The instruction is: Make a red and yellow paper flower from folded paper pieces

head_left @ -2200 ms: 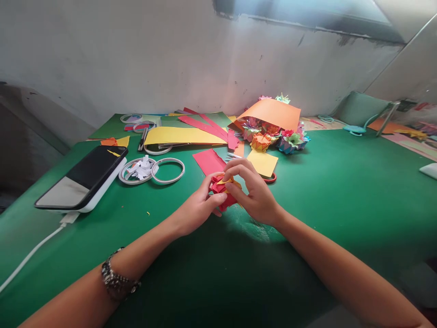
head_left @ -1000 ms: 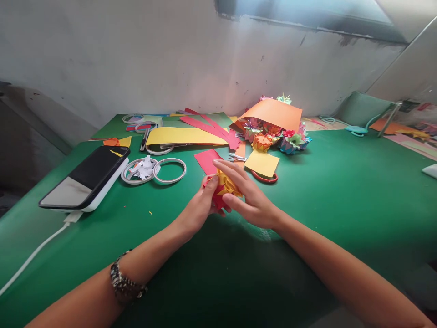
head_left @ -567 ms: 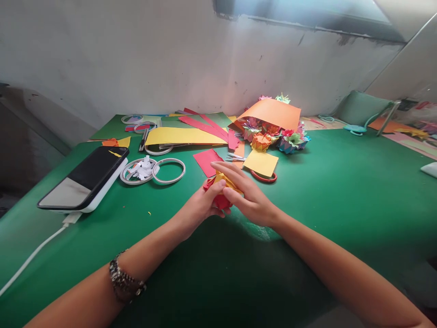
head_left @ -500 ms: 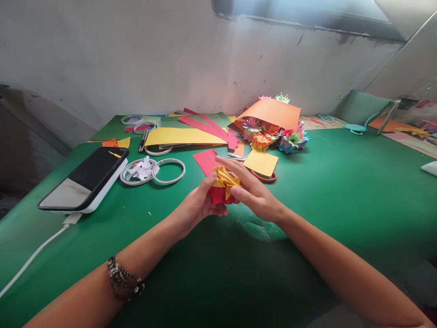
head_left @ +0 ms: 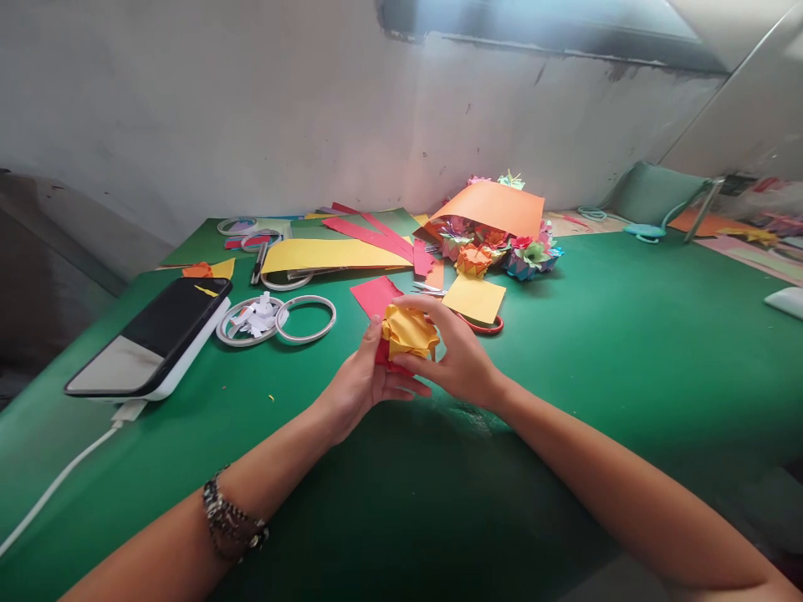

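I have both hands close together around a crumpled red-and-yellow paper piece [head_left: 411, 332], just below the centre of the frame and above the green surface [head_left: 595, 334]. The left hand [head_left: 355, 386] cups the red side, thumb upright at the edge and fingers spread beneath; the right hand [head_left: 465, 361] closes around the yellow side, thumb low and fingers over the top. I can't tell whether the two colours are joined.

As I judge it, the left should be a loose cradle while the right shapes with fingertip pressure alone, since a hard squeeze would likely flatten the folds. I'd work around the rim in small presses, supporting the paper from inside or below, because thin creased edges could tear.

Just beyond lie the red paper sheet [head_left: 375, 294] and the yellow square [head_left: 475, 298], which partly covers the red-handled scissors [head_left: 490, 329]. I'd give those elbow room.
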Demonstrator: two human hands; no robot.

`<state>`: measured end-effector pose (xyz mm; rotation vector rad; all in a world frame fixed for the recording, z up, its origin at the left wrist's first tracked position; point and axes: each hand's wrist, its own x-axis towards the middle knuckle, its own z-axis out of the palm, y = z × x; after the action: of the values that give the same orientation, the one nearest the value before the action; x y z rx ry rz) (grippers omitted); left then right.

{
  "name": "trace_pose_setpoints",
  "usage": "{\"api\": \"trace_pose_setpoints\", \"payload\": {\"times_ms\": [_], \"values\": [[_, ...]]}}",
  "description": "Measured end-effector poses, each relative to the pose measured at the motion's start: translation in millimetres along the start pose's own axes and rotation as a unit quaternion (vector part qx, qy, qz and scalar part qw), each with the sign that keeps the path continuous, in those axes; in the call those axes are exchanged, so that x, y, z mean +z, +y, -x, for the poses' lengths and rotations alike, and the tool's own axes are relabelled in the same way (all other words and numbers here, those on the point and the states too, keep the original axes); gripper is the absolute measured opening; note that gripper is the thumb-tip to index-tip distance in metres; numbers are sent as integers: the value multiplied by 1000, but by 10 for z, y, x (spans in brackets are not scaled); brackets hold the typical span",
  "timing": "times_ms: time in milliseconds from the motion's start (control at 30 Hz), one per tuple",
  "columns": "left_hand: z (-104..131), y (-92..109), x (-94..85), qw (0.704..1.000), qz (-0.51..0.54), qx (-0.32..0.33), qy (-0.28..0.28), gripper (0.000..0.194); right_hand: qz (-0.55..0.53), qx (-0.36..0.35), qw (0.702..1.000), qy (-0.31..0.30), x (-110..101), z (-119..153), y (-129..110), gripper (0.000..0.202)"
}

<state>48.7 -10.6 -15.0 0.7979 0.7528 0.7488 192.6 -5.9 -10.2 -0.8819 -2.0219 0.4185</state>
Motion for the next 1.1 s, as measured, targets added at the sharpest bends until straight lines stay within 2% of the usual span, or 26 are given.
{"api": "trace_pose_setpoints", "payload": {"times_ms": [100, 300, 500, 633, 733, 867, 967, 1100], "values": [[-8, -2, 24, 999, 36, -4, 1, 48, 25, -24, 999, 26, 38, 3, 26, 37], [8, -5, 90, 995, 88, 49, 26, 38, 70, -80, 993, 52, 72, -2, 26, 32], [8, -19, 101, 994, 79, 68, 30, 39, 72, -99, 990, 65, 73, -1, -2, 35], [-11, -32, 104, 994, 82, 78, 11, 42, 43, -101, 992, 67, 52, 1, -11, 42], [-15, -23, 107, 993, 84, 82, -3, 46, 23, -101, 994, 38, 19, -4, -23, 57], [-8, 13, 105, 994, 84, 63, 14, 48, -8, -99, 995, -16, -24, -10, -68, 66], [-7, 34, 106, 994, 88, 57, 35, 49, -43, -67, 995, -67, -66, -7, -101, 61], [-5, 42, 109, 993, 94, 65, 35, 51, -93, -30, 987, -131, -153, -5, -83, 47]]}}
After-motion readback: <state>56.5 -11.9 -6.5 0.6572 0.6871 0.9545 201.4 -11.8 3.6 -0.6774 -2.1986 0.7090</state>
